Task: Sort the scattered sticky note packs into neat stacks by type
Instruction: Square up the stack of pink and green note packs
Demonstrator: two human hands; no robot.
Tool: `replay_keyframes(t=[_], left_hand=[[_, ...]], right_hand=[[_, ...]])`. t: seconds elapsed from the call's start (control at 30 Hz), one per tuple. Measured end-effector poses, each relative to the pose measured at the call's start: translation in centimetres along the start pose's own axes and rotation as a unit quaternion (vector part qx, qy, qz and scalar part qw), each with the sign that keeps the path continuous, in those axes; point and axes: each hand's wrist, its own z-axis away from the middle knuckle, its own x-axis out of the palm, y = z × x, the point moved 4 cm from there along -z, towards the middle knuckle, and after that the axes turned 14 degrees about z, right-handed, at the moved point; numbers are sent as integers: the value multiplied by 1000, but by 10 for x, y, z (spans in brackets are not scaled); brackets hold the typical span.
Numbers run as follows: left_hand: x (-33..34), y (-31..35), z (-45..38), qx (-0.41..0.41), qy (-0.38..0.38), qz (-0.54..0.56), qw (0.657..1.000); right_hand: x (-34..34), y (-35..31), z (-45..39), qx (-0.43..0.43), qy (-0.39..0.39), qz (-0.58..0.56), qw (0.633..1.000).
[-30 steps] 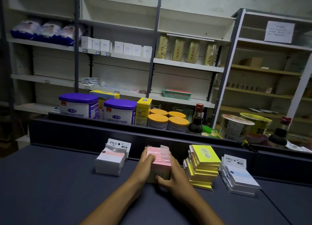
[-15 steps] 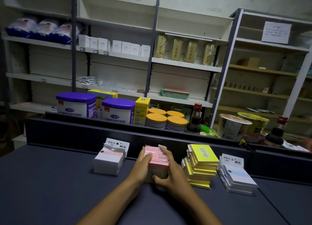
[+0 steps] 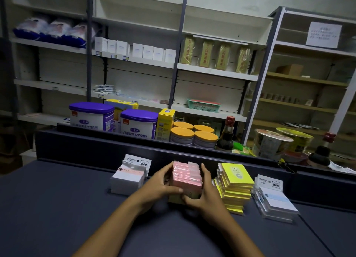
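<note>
Reaching out over the dark table [image 3: 57, 218], two bare arms come in from the bottom. The left hand [image 3: 160, 183] presses on the left side of the pink stack [image 3: 187, 176] of sticky note packs, and the right hand [image 3: 207, 193] presses on its right side, so both hands are clamped on that stack, with fingers wrapped around the front bottom edge. The pink stack sits on the table in the middle of a row of four piles. Just beside it on the left is the white stack [image 3: 128, 177], with a thin pink stripe on its top pack. Just beside it on the right is the yellow stack [image 3: 234, 187], a bit crooked. Farther right is the blue-and-white stack [image 3: 275, 202], fanned out and low. Behind the piles runs a dark wall [image 3: 96, 148] at the table's back edge. Past that stand two tubs with purple lids [image 3: 92, 115], a yellow box [image 3: 166, 123], four tins with orange lids [image 3: 193, 134] and a dark bottle [image 3: 226, 135]. Farthest away are pale shelves [image 3: 215, 71] holding white boxes and gold packets.
</note>
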Motion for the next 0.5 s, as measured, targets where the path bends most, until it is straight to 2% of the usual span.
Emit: replay_keyframes(t=[0.37, 0.5], left_hand=[[-6, -7, 1, 6, 14, -60, 998], [-11, -9, 0, 11, 46, -53, 998]], right_hand=[[2, 1, 3, -8, 6, 2, 1000], [1, 0, 5, -11, -12, -3, 1000]])
